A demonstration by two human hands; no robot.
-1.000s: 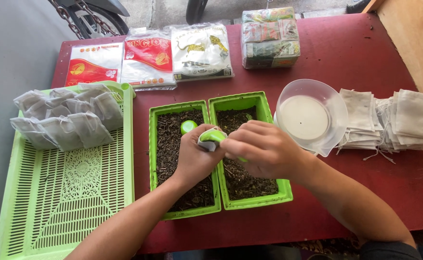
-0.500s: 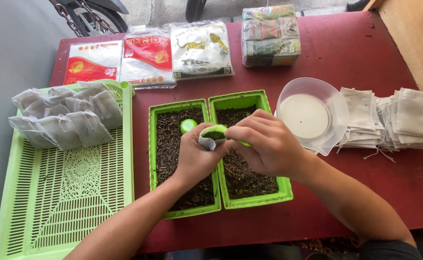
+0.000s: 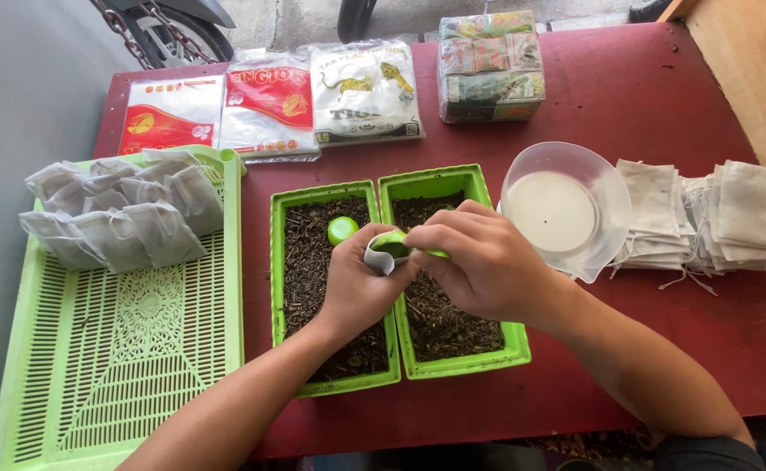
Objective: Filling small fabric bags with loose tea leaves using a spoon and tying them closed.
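My left hand [image 3: 354,283] holds a small white cloth bag [image 3: 378,255] with its mouth open, above two green trays of dark dried leaves [image 3: 320,288] [image 3: 453,331]. My right hand [image 3: 479,262] grips a green spoon [image 3: 398,243] whose bowl rests at the bag's mouth. A second green spoon [image 3: 342,229] lies in the left tray of leaves.
A large green slotted tray [image 3: 139,349] at the left holds several filled white bags [image 3: 117,214]. A clear plastic bowl [image 3: 566,209] and a pile of flat empty bags [image 3: 714,218] lie at the right. Printed packets [image 3: 270,100] and a wrapped bundle [image 3: 490,65] line the far edge of the red table [image 3: 627,96].
The spoon's bowl has tipped into the open mouth of the bag; both hands stay in nearly the same place over the trays.
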